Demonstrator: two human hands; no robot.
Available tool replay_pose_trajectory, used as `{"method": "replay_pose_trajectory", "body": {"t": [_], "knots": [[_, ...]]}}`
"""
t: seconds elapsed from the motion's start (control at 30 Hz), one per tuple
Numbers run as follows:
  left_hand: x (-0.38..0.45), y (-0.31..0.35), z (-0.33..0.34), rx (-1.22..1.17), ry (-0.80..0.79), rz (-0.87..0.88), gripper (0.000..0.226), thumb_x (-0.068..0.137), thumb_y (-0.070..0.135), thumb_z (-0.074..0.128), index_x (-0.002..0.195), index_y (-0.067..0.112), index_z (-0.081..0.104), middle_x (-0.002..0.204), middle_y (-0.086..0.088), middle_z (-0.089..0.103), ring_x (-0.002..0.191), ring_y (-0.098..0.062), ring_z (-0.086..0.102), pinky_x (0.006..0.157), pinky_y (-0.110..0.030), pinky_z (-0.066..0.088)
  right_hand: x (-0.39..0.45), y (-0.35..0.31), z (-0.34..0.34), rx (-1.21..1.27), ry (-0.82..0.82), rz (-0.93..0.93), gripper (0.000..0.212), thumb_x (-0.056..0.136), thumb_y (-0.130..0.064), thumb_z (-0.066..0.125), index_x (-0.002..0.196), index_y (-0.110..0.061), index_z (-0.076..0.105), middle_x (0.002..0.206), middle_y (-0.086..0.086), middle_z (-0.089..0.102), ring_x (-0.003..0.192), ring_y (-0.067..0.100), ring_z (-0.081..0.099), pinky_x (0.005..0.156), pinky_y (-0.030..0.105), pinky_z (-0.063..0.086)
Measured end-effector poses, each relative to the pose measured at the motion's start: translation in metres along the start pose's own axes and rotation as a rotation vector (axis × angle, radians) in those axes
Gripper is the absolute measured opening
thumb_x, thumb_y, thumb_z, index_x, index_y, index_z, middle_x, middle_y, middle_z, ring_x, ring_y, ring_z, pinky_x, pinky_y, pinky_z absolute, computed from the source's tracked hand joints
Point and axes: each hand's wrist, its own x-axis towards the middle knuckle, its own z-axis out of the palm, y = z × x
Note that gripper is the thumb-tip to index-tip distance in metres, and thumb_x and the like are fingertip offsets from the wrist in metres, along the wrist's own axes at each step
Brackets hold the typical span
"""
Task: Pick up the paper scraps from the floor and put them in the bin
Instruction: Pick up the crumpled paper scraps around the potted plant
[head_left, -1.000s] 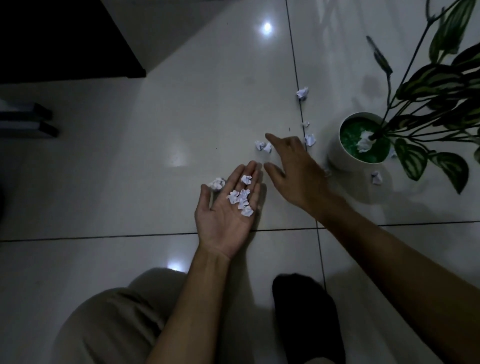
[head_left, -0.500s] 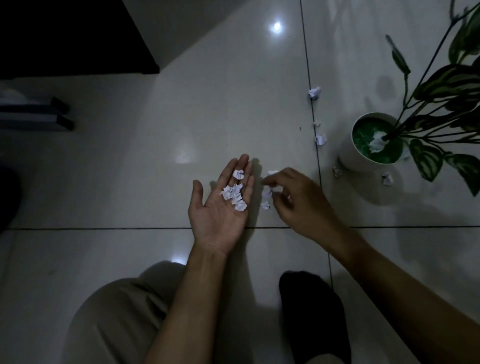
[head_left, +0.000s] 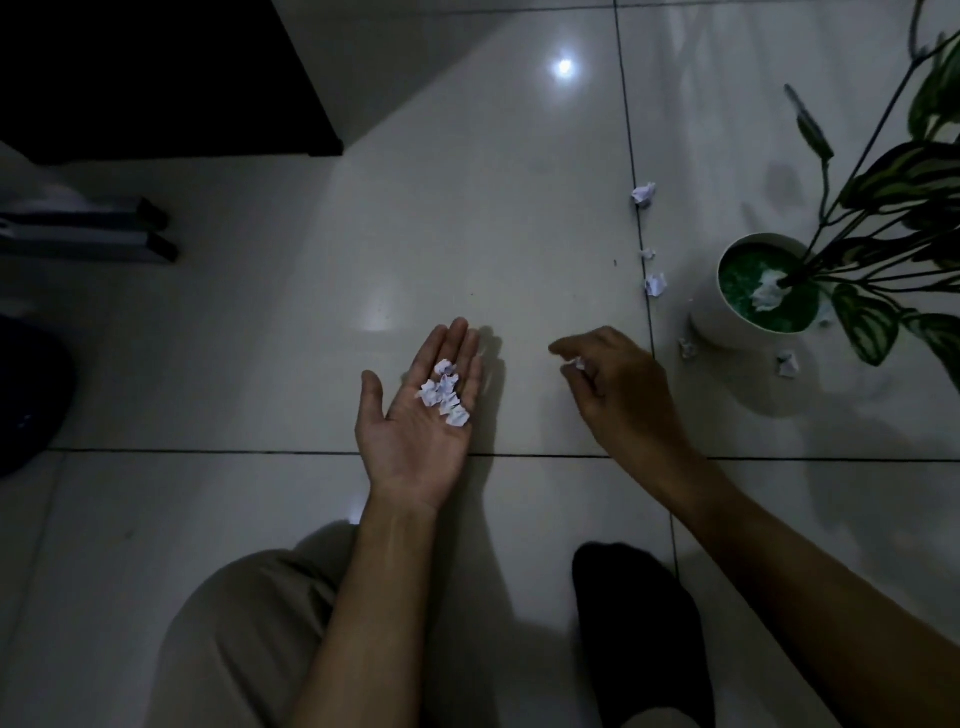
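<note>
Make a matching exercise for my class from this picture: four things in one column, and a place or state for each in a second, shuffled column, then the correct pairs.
Things
1. left hand
2. right hand
3. plant pot
4. sock

Places or states
A. standing on the floor at the right, with a white scrap on its green filling
B. dark, at the bottom of the picture
C. palm up, flat, with a small heap of paper scraps lying on it
D. fingers curled around one small scrap

Pairs: 1-C, 2-D, 3-A, 4-B
</note>
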Motion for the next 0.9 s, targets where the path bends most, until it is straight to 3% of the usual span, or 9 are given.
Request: {"method": "replay_pose_trajectory", "body": {"t": [0.07,0.13,0.2,0.37,0.53,0.63,0.77,0.9], "knots": [[0.000,0.000,-0.002,-0.006,0.034,0.048,0.072,0.097,0.053,0.022,0.139,-0.002,0.044,0.140,-0.021,0.052,0.130,-0.033,0.049,0.109,-0.043,0.036,0.007,0.002,-0.002,-0.028,0.012,0.008,0.026,0.089,-0.005,0.064,0.114,-0.008,0.069,0.104,0.013,0.067,0.090,0.026,0.064,0.079,0.023,0.045],[0.001,0.000,-0.003,-0.018,0.063,0.097,0.071,0.098,0.051,0.020,0.138,-0.001,0.045,0.138,-0.021,0.055,0.127,-0.032,0.053,0.101,-0.043,0.043,0.010,0.002,-0.001,-0.038,-0.052,0.017,0.033,0.087,-0.008,0.068,0.120,-0.005,0.066,0.106,0.017,0.064,0.093,0.029,0.063,0.082,0.032,0.052],[0.001,0.001,-0.004,-0.022,0.079,0.119,0.071,0.098,0.051,0.019,0.137,-0.001,0.046,0.137,-0.020,0.055,0.124,-0.032,0.055,0.095,-0.043,0.047,0.013,0.003,0.001,-0.057,-0.099,0.005,0.027,0.087,-0.007,0.068,0.114,-0.002,0.069,0.104,0.019,0.063,0.092,0.031,0.063,0.082,0.037,0.053],[0.000,0.001,-0.004,-0.014,0.108,0.132,0.072,0.097,0.053,0.020,0.135,-0.001,0.048,0.136,-0.022,0.056,0.121,-0.033,0.058,0.097,-0.043,0.047,0.022,-0.009,0.001,-0.020,-0.107,-0.043,0.014,0.087,-0.004,0.067,0.099,0.002,0.073,0.096,0.020,0.068,0.086,0.030,0.066,0.077,0.023,0.044],[0.001,0.002,-0.007,0.013,0.191,0.196,0.070,0.097,0.053,0.022,0.126,-0.001,0.056,0.127,-0.021,0.063,0.112,-0.033,0.064,0.093,-0.043,0.052,0.027,-0.040,0.016,0.077,-0.095,-0.099,0.021,0.090,-0.007,0.064,0.110,-0.006,0.071,0.105,0.010,0.065,0.091,0.011,0.058,0.081,0.015,0.041],[0.000,0.003,-0.008,0.003,0.207,0.206,0.070,0.097,0.054,0.023,0.125,-0.001,0.057,0.125,-0.021,0.064,0.113,-0.032,0.064,0.094,-0.041,0.052,0.032,-0.048,0.030,0.054,-0.186,-0.099,0.027,0.090,-0.014,0.065,0.117,-0.010,0.068,0.110,0.009,0.063,0.094,0.018,0.061,0.081,0.020,0.043],[-0.004,0.004,-0.009,-0.019,0.208,0.208,0.072,0.096,0.055,0.025,0.128,-0.001,0.055,0.127,-0.021,0.063,0.118,-0.034,0.060,0.103,-0.043,0.045,0.032,-0.052,0.045,-0.022,-0.299,-0.144,0.024,0.089,-0.019,0.067,0.110,-0.009,0.071,0.106,0.013,0.065,0.095,0.028,0.061,0.082,0.035,0.047],[-0.004,0.007,-0.010,-0.016,0.200,0.200,0.074,0.095,0.058,0.023,0.127,0.001,0.057,0.127,-0.020,0.064,0.120,-0.031,0.059,0.100,-0.041,0.046,0.033,-0.049,0.045,0.016,-0.244,-0.069,0.016,0.086,-0.014,0.069,0.101,-0.012,0.074,0.096,0.009,0.067,0.086,0.023,0.063,0.071,0.024,0.039]]}}
